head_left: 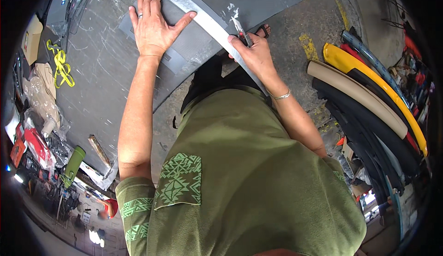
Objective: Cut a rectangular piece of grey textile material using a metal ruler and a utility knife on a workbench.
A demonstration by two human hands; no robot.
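My L hand lies splayed wide, prob. steadying metal strip across worktop's near edge; R hand grips cutter.

I see glare whitening the metal straightedge; well right of it, distortion bows the yellow roll.
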